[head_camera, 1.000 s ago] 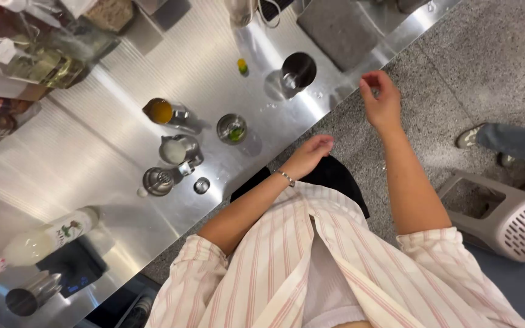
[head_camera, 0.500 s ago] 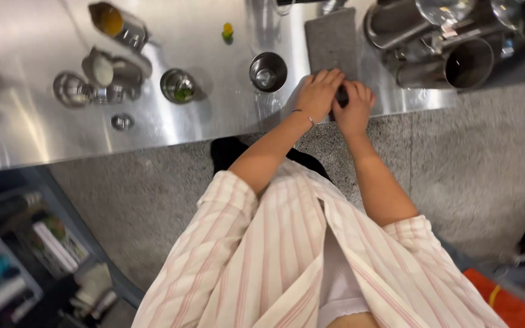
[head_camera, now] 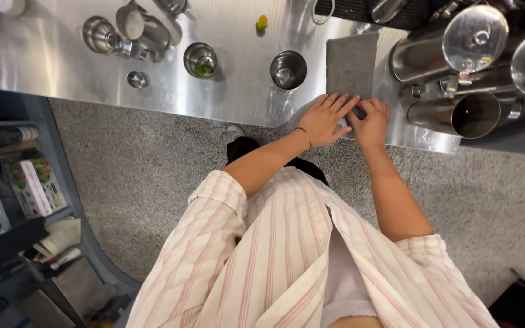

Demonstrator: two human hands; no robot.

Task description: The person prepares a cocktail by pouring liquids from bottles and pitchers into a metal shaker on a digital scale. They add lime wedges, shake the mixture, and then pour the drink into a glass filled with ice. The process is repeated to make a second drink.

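Left hand [head_camera: 323, 118] lies flat, right hand [head_camera: 369, 121] clenched, both on the grey cloth's [head_camera: 350, 64] near edge.

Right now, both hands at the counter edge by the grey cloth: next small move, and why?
Probably lift the small dark object clear of the counter edge. Left hand and right hand meet over it at the near end of the grey cloth; it is mostly hidden, so the grip is unclear.
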